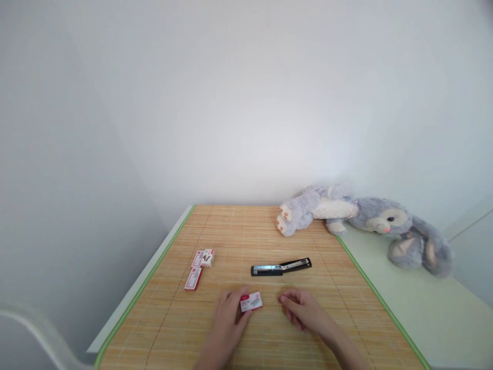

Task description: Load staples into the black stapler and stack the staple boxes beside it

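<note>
So the left hand is clamped on the left end of a small staple box, on the near side of the opened stapler — long axis sideways, roughly parallel to it. The right hand, near-side too, is off the box, fingers curled; can't tell if they're pinching anything. Decent room on the mat left of the stapler — other boxes sit past that, near the green edge.

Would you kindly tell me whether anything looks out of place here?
The plush rabbit lies sprawled across the edge of the mat, feet on it, head beyond: an odd companion for the opened stapler. Nothing looks spilled.
</note>
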The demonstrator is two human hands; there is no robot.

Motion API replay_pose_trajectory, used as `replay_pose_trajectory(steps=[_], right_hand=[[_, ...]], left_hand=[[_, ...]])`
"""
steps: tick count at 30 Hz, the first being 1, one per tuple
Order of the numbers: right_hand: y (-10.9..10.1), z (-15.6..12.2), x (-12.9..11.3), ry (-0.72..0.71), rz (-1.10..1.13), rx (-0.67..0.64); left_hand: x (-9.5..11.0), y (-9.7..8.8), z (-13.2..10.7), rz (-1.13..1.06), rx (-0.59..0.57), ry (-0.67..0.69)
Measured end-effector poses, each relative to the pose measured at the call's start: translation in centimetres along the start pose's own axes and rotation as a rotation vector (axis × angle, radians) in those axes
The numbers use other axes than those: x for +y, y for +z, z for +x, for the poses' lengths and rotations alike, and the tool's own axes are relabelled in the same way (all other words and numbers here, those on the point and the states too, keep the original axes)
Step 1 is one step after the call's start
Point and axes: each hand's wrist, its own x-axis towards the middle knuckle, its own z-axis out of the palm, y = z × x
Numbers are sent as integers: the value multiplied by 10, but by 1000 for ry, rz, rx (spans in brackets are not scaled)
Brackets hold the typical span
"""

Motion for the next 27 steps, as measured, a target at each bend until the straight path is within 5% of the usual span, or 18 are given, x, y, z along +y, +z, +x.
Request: replay_pose_trajectory(steps=[6, 18, 23, 27], right_hand=[[1, 18, 2, -47, -72, 59], [-45, 12, 15, -65, -188, 214], [-40, 10, -10, -137, -303, 342], [-15, 13, -42, -293, -690, 264]], left_hand=[[31, 28, 35, -90, -92, 54], [17, 15, 44, -101, -78, 99], [28, 11, 44, -52, -96, 130], [31, 11, 43, 2, -100, 126]])
